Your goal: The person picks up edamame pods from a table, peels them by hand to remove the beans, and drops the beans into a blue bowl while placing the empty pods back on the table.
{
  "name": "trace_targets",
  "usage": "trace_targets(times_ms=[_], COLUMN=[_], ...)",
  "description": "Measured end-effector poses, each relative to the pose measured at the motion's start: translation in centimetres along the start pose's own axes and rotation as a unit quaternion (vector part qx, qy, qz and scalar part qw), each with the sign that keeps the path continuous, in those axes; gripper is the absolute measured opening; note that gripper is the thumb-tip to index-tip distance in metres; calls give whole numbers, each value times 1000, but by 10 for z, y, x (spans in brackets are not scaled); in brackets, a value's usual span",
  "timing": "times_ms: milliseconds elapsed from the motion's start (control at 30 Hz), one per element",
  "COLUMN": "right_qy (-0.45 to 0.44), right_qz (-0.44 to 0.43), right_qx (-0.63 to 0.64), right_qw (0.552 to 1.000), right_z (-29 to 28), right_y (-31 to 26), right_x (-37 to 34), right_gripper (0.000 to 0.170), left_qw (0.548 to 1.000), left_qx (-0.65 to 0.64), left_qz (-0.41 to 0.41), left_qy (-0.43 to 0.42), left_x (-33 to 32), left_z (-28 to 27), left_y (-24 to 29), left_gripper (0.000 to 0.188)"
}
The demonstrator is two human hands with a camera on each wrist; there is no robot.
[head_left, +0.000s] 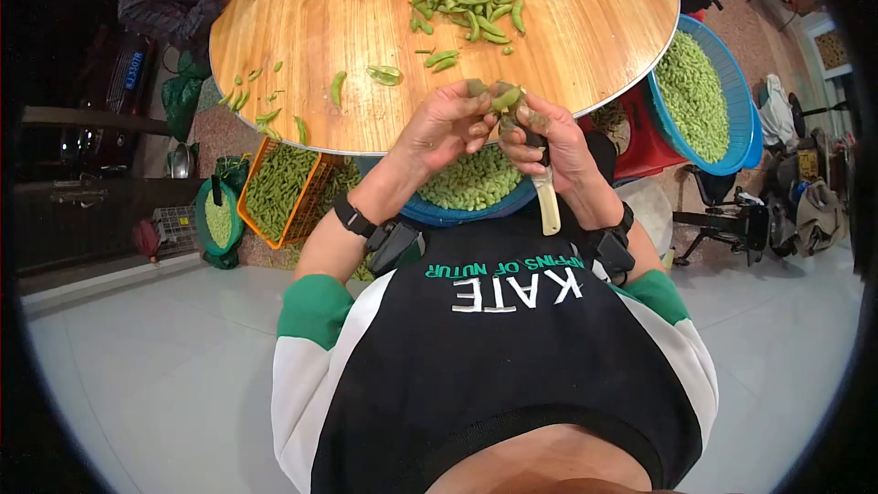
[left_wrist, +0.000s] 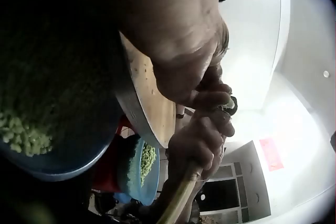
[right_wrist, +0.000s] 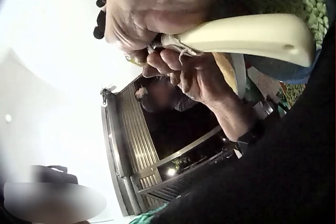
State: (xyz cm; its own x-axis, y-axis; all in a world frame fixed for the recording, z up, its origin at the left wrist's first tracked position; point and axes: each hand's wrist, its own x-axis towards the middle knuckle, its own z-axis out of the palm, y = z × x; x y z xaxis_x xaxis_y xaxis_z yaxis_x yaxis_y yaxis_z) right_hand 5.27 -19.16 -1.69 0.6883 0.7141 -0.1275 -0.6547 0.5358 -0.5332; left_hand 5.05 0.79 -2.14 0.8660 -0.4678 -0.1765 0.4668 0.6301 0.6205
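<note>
Over the near edge of the round wooden table [head_left: 302, 37], both hands meet around a green pod [head_left: 506, 101]. The right hand [head_left: 556, 142] curls round a knife with a cream handle [head_left: 547, 206] that points back toward the body; its blade is mostly hidden by the fingers. Thumb and finger of the left hand [head_left: 445, 126] pinch at the pod's left side. In the right wrist view the knife handle [right_wrist: 247, 37] sticks out of the right hand [right_wrist: 163, 3], close to the left hand's fingers [right_wrist: 181, 71]. Shelled beans [head_left: 471, 181] lie in a blue basin below the hands.
A pile of pods [head_left: 471, 5] lies on the table, with loose pods [head_left: 337, 89] to the left. An orange crate of pods [head_left: 279, 187] stands at left, a blue basket of beans [head_left: 690, 96] at right. Other people sit at the table's far left and far right.
</note>
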Motion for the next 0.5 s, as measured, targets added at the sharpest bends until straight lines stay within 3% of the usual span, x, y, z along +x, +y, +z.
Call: trace_targets(times_ms=[67,100,133,167,200,233,367,400,433,467,500], right_qy=[7,15,22,21,19,16,4,2,0,-1,-7], right_qz=[0,2,3,4,13,21,36,31,26,27,23], right_qx=[4,21,38,39,45,52,94,91,86,86,73], right_qw=[1000,1000,999,999,999,998,995,995,996,996,997], right_z=[0,2,3,3,2,2,5,2,1,1,1], right_y=[0,0,0,1,3,3,6,8,9,9,8], right_x=[1,1,2,2,4,4,4,4,4,4,4], right_gripper=[26,27,28,28,25,23,24,22,21,21,21], left_qw=[997,963,892,892,756,568,493,493,685,835,835], left_qx=[70,214,350,350,566,745,753,753,642,491,491], left_qz=[23,152,275,275,321,345,433,433,331,210,210], left_qy=[34,56,77,78,75,67,49,49,93,131,132], left_x=[0,1,2,-2,-8,-12,-13,-13,-15,-16,-17], left_z=[9,16,20,22,22,22,22,21,20,19,20], left_y=[-3,-9,-10,-5,4,9,5,3,1,0,1], left_gripper=[8,9,10,10,12,14,11,11,9,9,9])
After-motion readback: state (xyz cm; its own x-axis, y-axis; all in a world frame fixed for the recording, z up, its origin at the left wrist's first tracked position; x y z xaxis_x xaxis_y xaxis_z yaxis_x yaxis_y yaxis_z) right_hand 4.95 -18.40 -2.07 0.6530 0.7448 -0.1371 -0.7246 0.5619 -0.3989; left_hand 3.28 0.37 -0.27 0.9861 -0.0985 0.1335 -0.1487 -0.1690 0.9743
